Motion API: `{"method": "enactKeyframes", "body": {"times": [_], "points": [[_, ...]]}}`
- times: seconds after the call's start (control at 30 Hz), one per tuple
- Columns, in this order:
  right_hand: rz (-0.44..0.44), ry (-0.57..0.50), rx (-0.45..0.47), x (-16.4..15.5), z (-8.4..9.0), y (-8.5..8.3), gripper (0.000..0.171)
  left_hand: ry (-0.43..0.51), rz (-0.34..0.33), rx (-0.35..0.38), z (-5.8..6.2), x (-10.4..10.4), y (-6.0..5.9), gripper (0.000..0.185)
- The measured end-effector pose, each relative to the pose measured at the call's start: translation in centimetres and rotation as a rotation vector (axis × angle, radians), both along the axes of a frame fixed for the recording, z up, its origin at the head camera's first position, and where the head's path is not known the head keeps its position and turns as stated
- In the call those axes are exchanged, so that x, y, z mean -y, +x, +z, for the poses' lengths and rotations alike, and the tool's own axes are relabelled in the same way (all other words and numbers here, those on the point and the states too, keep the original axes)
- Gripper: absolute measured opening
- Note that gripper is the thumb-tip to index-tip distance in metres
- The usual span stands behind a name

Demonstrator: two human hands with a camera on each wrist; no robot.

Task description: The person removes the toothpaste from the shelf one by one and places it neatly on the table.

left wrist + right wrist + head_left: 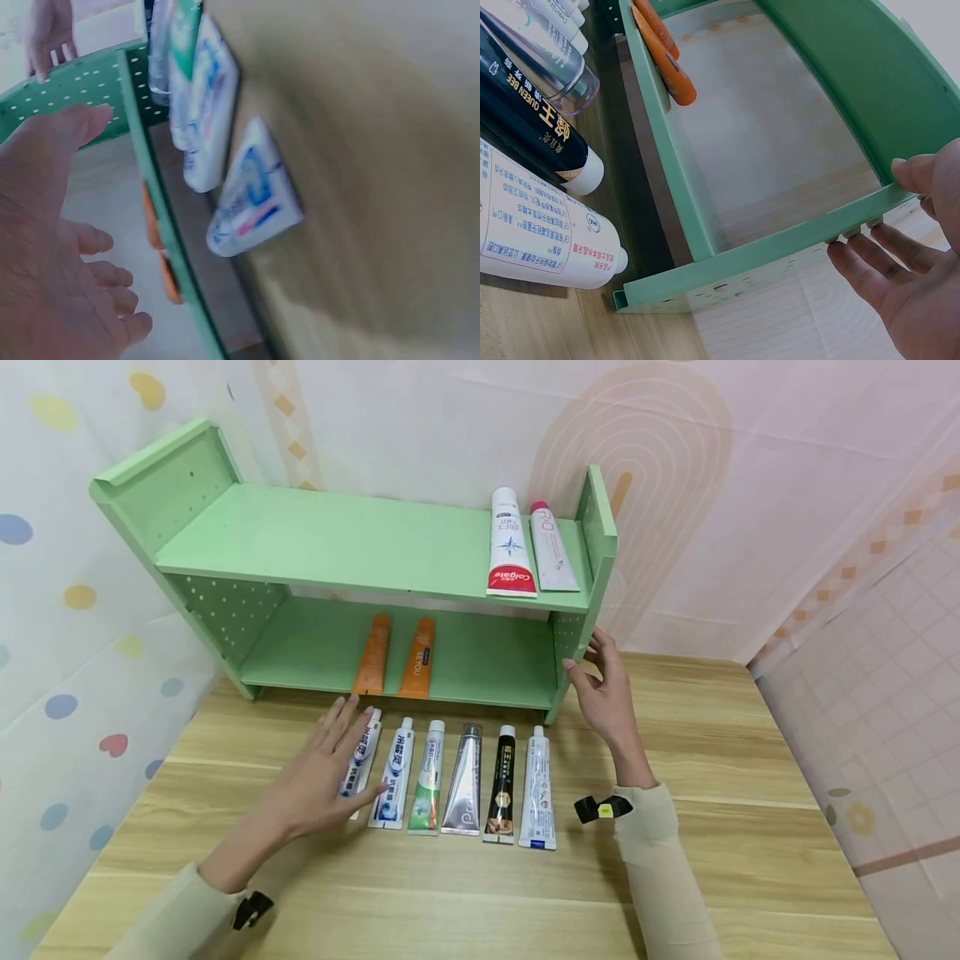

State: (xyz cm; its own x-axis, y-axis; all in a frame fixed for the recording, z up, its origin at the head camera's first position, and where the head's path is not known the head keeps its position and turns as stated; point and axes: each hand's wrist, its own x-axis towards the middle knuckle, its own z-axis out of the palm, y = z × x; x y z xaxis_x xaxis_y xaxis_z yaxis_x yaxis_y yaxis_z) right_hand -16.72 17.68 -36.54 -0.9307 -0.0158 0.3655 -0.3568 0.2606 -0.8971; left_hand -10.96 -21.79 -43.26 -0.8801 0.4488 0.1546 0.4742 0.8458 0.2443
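Observation:
My left hand (315, 785) is spread, palm down, partly covering the leftmost toothpaste tube (366, 747) in a front row on the table. Nothing is held in it, and its fingertips reach toward the lower front edge of the green shelf (337, 539). In the left wrist view the thumb and fingers (112, 300) are apart. My right hand (603, 693) holds the shelf's right side panel (795, 240), thumb on the inner side and fingers on the outer face. Two orange tubes (372, 656) lie on the lower board.
Beside the leftmost tube lie several more, among them a silver tube (462, 785), a black tube (501, 789) and a white tube (537, 793) at the right end. A Colgate tube (512, 547) and a pink-capped tube (553, 552) lie on the upper board. A patterned wall sheet (420, 427) hangs behind.

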Motion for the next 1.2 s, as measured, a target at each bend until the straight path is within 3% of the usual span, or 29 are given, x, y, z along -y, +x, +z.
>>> {"method": "enactKeyframes", "body": {"times": [0.53,0.77,1.2], "points": [[-0.003,0.004,0.002,-0.1,-0.3,-0.1,0.058,0.051,0.015,-0.256,7.4,-2.0,-1.3,0.110],[-0.010,0.010,0.009,-0.1,-0.1,0.0,0.058,0.089,-0.014,-0.358,10.6,-3.3,-2.1,0.112],[-0.011,0.013,0.012,0.0,0.1,0.1,0.058,0.076,0.003,-0.382,14.8,-6.4,-4.7,0.114]]}}
